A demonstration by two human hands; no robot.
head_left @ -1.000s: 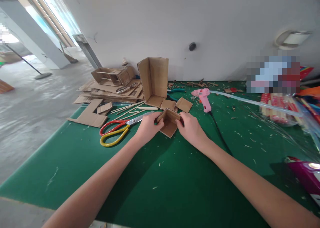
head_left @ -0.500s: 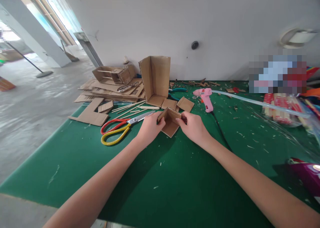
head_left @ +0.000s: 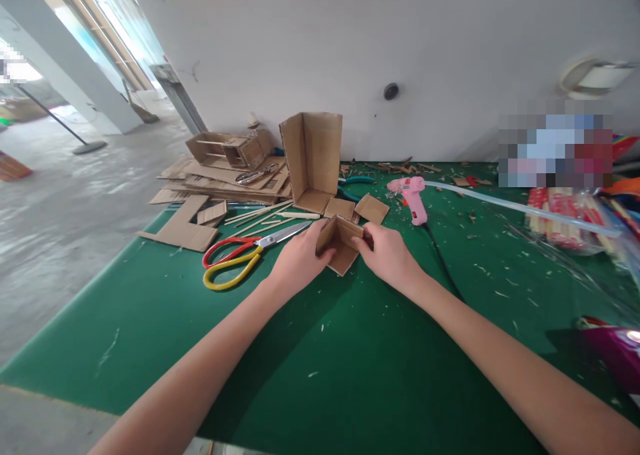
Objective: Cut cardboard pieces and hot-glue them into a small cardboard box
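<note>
A small cardboard corner piece (head_left: 344,256), made of a base and two upright walls, rests on the green table between my hands. My left hand (head_left: 300,255) grips its left wall, thumb on the inner side. On the other side, my right hand (head_left: 386,250) pinches the right wall between thumb and fingers. Scissors (head_left: 257,248) with one red and one yellow handle lie open just left of my left hand. Behind my hands are two loose cardboard squares (head_left: 373,208) and a taller cardboard corner (head_left: 320,152) standing upright.
A pink glue gun (head_left: 414,198) with a long glue stick lies to the right, its black cord running toward me. Cardboard sheets (head_left: 215,182) are stacked at the back left beside thin wooden sticks (head_left: 260,216). Teal-handled pliers (head_left: 357,180) and scraps lie near the wall.
My left thumb has shifted slightly inward and down along the left wall of the cardboard corner piece. My right hand keeps its pinch, and the piece stays in place.
</note>
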